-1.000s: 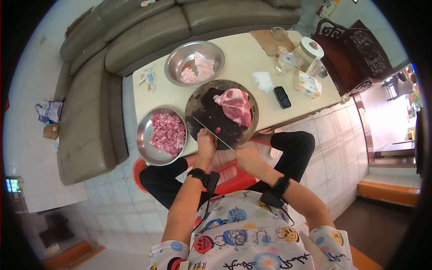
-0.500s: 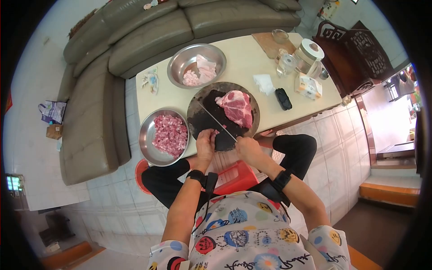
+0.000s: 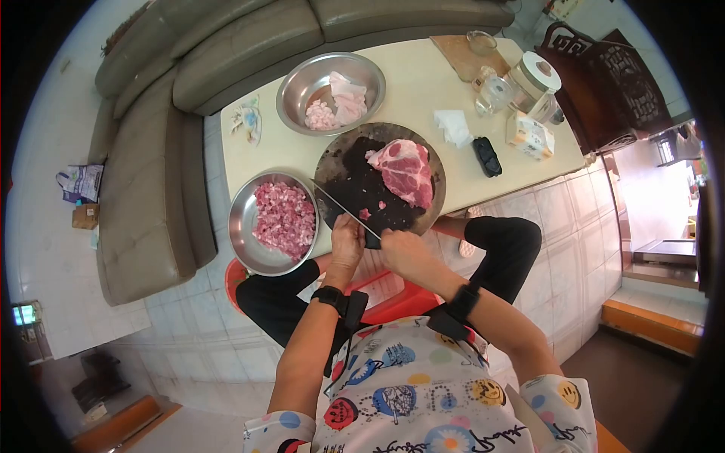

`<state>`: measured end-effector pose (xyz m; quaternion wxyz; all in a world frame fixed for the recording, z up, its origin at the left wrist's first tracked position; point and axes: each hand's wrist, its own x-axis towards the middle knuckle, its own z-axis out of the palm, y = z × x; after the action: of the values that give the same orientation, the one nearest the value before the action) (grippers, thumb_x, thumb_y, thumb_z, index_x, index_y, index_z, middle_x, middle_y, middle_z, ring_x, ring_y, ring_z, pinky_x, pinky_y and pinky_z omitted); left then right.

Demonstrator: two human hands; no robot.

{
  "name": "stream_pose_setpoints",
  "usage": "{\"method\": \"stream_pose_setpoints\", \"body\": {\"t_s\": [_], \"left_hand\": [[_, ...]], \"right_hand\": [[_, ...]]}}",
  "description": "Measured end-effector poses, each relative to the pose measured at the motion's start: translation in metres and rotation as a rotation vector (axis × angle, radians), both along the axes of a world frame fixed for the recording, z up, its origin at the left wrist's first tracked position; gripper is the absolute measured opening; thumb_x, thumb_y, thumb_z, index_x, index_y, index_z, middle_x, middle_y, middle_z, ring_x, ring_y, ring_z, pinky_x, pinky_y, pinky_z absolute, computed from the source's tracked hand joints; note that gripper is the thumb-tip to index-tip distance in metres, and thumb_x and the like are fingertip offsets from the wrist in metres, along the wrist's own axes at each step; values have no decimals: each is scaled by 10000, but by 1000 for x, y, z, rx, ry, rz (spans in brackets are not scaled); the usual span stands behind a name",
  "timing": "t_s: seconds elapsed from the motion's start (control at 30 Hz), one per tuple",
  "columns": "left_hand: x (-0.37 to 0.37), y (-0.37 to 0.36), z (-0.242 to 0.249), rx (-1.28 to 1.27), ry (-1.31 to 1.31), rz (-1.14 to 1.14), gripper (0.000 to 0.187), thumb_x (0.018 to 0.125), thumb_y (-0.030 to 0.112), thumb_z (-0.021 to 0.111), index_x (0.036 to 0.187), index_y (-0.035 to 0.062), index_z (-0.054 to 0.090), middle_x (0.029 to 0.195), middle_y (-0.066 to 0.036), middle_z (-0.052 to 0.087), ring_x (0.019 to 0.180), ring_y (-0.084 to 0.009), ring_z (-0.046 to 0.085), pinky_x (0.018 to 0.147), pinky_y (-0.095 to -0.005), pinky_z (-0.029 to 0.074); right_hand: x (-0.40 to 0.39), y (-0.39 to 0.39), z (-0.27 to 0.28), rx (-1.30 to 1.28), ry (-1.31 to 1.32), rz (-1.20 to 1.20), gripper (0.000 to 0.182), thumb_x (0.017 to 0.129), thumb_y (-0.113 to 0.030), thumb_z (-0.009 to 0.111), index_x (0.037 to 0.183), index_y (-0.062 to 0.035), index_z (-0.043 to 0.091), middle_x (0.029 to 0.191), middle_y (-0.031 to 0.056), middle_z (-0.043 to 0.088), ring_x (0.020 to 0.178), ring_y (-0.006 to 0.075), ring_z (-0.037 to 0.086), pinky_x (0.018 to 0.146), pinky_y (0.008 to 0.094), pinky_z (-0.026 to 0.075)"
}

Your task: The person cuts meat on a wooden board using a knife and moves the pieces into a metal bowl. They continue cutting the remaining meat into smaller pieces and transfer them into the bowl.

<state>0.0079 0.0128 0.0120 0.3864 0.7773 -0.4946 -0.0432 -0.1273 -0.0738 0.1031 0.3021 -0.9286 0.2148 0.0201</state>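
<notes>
My right hand (image 3: 404,253) is closed around the handle of a knife (image 3: 349,211), whose blade points up and left over the near left part of the round dark cutting board (image 3: 330,155). Close to the blade, at the board's near edge, my left hand (image 3: 347,238) has its fingers bent together; what they hold, if anything, is hidden. A large piece of raw meat (image 3: 404,172) lies on the board's right side. Two small meat bits (image 3: 365,214) rest beyond the knife. Left of the board, a metal bowl (image 3: 240,245) holds diced meat (image 3: 283,219).
Behind the board, a metal basin (image 3: 291,94) holds pale fatty pieces (image 3: 347,98). At the right of the table (image 3: 411,64) are a tissue (image 3: 453,127), a black object (image 3: 487,156), a tissue pack (image 3: 531,136), a pitcher (image 3: 532,79) and a wooden board (image 3: 461,59).
The knife and my right hand have shifted left, toward my left hand. Small meat bits now show on the board right of the blade. The whole view has shifted slightly.
</notes>
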Motion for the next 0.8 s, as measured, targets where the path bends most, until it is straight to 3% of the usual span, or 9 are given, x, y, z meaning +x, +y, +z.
{"method": "stream_pose_setpoints", "body": {"t_s": [0.07,0.2,0.3,0.37,0.5,0.57,0.67,0.8], "left_hand": [[-2,-1,0,-83,-66,-8,75,653,-37,603,712,-7,571,770,-141,557,732,-328,538,663,-393,457],[-2,4,-11,-64,-17,-25,63,659,-39,604,702,-6,570,785,-142,559,741,-325,538,663,-393,458],[-6,0,-6,-71,-22,79,70,677,-44,608,738,-12,597,802,-144,567,761,-322,547,678,-389,464],[-9,-1,7,-146,-7,61,100,696,-52,613,786,-11,620,840,-141,587,809,-312,566,708,-375,472],[-8,3,11,-147,27,32,132,705,-56,615,827,-6,629,876,-137,603,838,-306,582,728,-361,477],[-8,5,12,-130,309,122,136,701,-59,616,823,1,619,896,-129,611,825,-308,592,725,-357,482],[-3,6,3,-164,69,61,117,719,-44,633,827,-7,608,862,-134,622,750,-304,610,665,-339,490],[-3,5,2,-157,50,61,96,717,-47,628,797,-6,595,849,-133,624,754,-306,609,664,-344,489]], "right_hand": [[26,1,-20,-70,-127,-21,171,694,-58,533,812,66,540,686,260,602,655,404,624,586,453,512],[39,1,-14,-64,-97,-6,149,712,-72,528,799,47,548,693,259,607,656,402,629,594,452,516],[10,-1,-2,-116,1,-30,143,704,-78,552,782,37,585,707,229,622,683,364,641,616,434,520],[-10,-4,1,-50,96,-85,133,750,-97,531,774,32,550,706,257,607,703,402,626,620,474,503],[-25,-8,-10,-24,22,-158,150,780,-119,526,778,30,546,687,254,597,695,418,608,627,486,488],[-27,-7,-9,26,-40,-187,161,803,-129,516,773,27,543,670,255,585,670,436,588,628,497,473],[-30,-3,5,62,-30,-142,152,798,-116,510,767,30,543,670,265,578,676,438,586,626,500,468],[-37,2,5,59,-18,-88,124,719,-60,507,765,45,554,681,273,591,672,429,604,629,484,492]]}}
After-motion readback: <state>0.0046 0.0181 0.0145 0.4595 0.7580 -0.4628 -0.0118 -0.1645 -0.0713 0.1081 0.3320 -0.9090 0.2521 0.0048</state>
